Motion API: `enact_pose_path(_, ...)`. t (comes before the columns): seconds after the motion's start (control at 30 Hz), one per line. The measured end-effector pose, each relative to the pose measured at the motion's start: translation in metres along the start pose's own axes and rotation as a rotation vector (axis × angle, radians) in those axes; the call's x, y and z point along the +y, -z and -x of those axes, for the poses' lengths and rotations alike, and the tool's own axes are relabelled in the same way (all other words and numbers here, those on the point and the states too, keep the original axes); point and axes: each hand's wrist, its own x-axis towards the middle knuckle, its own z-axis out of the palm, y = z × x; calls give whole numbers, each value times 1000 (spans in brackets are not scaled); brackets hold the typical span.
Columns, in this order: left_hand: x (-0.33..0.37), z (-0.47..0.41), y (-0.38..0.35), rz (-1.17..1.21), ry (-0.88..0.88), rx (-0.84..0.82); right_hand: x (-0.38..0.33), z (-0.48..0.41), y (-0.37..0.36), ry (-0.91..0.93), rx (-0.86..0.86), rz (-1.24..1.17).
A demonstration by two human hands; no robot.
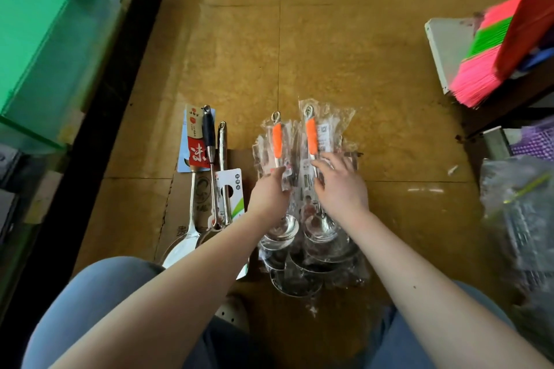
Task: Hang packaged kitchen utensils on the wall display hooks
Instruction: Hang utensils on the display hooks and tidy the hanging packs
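Observation:
Two stacks of steel ladles in clear plastic bags lie on the brown floor in front of me. My left hand pinches the left ladle with an orange grip at its shaft, just below the grip. My right hand curls its fingers over the shaft of the right orange-grip ladle. Their bowls lie toward me on more bagged ladles. To the left lie a steel spatula with a red card, a dark-handled utensil and a steel-handled one.
Flattened cardboard lies under the left utensils. A green translucent panel stands at the left behind a black edge. At the right are pink and green brooms on a shelf and plastic-bagged goods. My knees in blue trousers fill the bottom.

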Motion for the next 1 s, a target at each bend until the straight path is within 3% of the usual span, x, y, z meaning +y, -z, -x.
enact_pose_path(0.13,1,-3,-6,-124,-58,-61,1,2,-13,3,-126,53)
enact_pose_path(0.4,-10,-17,2,-99,-97,-159,-1,-3,-19,-15,-138,97)
enact_pose_path(0.7,-12,-21,30,-79,-99,65,-13,-7,-4,-4,-76,95)
enact_pose_path(1.0,-14,-24,35,-36,-90,75,-22,-7,-6,-32,-77,18)
